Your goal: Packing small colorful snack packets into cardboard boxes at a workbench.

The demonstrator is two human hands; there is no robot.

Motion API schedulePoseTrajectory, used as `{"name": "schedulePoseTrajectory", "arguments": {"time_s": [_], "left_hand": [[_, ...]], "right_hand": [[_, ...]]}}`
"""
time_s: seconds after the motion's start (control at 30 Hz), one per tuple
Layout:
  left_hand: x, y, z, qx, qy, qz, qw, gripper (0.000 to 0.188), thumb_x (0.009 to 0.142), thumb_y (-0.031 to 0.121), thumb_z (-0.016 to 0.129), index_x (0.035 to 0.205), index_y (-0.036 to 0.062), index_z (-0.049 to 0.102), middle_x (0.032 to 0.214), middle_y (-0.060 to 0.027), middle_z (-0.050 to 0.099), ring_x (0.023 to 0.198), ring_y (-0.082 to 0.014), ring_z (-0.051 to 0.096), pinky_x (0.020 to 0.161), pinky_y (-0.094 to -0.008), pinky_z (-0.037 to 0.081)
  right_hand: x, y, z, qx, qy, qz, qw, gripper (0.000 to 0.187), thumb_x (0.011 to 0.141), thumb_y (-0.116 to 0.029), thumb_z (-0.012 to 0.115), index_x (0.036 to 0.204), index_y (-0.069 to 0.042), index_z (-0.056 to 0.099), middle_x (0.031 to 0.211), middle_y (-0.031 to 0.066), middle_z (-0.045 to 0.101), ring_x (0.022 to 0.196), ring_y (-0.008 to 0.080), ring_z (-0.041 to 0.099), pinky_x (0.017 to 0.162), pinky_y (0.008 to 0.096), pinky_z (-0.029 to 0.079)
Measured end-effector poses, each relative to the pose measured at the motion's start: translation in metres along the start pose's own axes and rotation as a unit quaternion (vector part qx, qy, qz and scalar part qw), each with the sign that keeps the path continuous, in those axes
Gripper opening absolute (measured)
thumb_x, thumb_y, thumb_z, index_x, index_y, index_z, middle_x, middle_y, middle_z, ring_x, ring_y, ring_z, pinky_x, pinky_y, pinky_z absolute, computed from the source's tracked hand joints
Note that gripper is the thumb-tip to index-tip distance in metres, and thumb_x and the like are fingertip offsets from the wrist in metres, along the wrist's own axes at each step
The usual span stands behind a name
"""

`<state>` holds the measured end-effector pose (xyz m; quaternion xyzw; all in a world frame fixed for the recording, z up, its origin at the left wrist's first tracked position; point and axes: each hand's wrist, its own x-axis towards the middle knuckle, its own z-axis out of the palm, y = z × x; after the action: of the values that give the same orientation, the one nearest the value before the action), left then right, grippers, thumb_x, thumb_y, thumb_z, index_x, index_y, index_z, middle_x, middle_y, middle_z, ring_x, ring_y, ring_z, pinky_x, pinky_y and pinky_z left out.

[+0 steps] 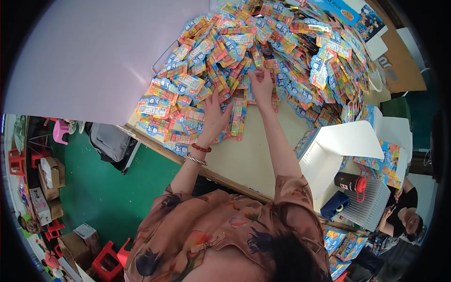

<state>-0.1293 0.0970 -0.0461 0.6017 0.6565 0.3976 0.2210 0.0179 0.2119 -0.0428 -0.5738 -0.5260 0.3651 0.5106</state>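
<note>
A large heap of colourful flat blister packs (230, 47), in blue, yellow and red, covers the far part of the table. My left hand (216, 117) lies open over packs at the near left of the heap, its fingers spread. Beside it, at the heap's near edge, a pack (238, 120) lies lengthwise toward me. My right hand (261, 87) reaches farther in, with bent fingers closed on a blister pack (249, 90) that is partly hidden beneath them. Red beads and a light bangle circle my left wrist.
The pale tabletop (230, 160) shows between my forearms. To the right stand an opened white box (329, 150), a dark bottle with a red lid (348, 182) and a ribbed clear tray (369, 204). Another person (404, 209) is at the far right. A grey bag (112, 141) lies on the green floor.
</note>
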Motion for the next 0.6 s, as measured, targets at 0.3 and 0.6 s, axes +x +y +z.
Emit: {"name": "schedulePoseTrajectory", "arguments": {"time_s": [0.3, 0.6], "left_hand": [[0.059, 0.012, -0.011, -0.091, 0.025, 0.051, 0.994, 0.049, 0.088, 0.018, 0.062, 0.13, -0.0011, 0.046, 0.112, -0.0149, 0.049, 0.087, -0.0228, 0.055, 0.075, -0.0324, 0.049], [0.07, -0.02, 0.001, -0.178, 0.125, 0.005, 0.976, 0.039, 0.087, 0.012, 0.063, 0.123, 0.0011, 0.053, 0.112, -0.0116, 0.051, 0.083, -0.0175, 0.056, 0.07, -0.0285, 0.049]], "right_hand": [[0.026, 0.005, 0.017, -0.128, -0.098, 0.061, 0.985, 0.047, 0.072, -0.036, 0.075, 0.097, 0.002, 0.064, 0.083, 0.017, 0.069, 0.071, 0.0275, 0.067, 0.064, 0.0384, 0.05], [0.003, -0.073, -0.038, -0.147, 0.066, -0.037, 0.986, 0.024, 0.085, -0.021, 0.065, 0.084, 0.001, 0.055, 0.067, 0.0114, 0.061, 0.058, 0.0243, 0.06, 0.056, 0.0361, 0.045]]}}
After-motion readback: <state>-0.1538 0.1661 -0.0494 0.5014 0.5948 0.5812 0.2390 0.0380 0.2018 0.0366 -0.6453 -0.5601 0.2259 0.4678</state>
